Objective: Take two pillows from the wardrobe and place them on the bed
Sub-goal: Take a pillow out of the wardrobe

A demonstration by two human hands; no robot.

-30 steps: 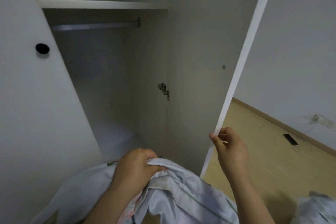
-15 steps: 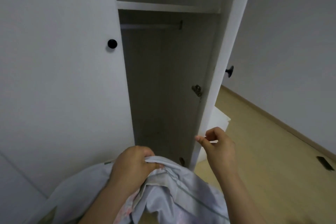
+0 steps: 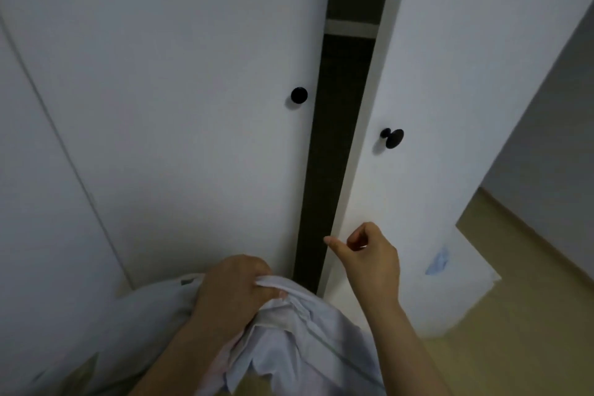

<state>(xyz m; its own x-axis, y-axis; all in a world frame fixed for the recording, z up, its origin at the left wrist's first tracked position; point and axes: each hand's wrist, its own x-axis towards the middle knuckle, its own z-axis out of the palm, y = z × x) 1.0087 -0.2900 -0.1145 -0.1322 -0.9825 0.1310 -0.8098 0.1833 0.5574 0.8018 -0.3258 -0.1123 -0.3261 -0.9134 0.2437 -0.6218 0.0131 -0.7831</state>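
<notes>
My left hand point(image 3: 234, 286) grips bunched pale fabric of a pillow point(image 3: 302, 341) held low against my body; a second pale pillow shape point(image 3: 135, 331) bulges to its left. My right hand point(image 3: 369, 254) is loosely curled with the thumb out, right at the edge of the white wardrobe's right door point(image 3: 450, 106), holding nothing. That door stands almost closed, leaving a narrow dark gap point(image 3: 334, 138) beside the left door point(image 3: 193, 106).
Each door has a black round knob point(image 3: 299, 95) point(image 3: 392, 137). A shelf edge point(image 3: 352, 28) shows inside the gap. Wooden floor point(image 3: 530, 315) lies to the right, with a grey wall point(image 3: 562, 138) beyond.
The right wardrobe door has swung from wide open to nearly closed. My right hand has let go of its edge. My left hand keeps its grip on the pillow.
</notes>
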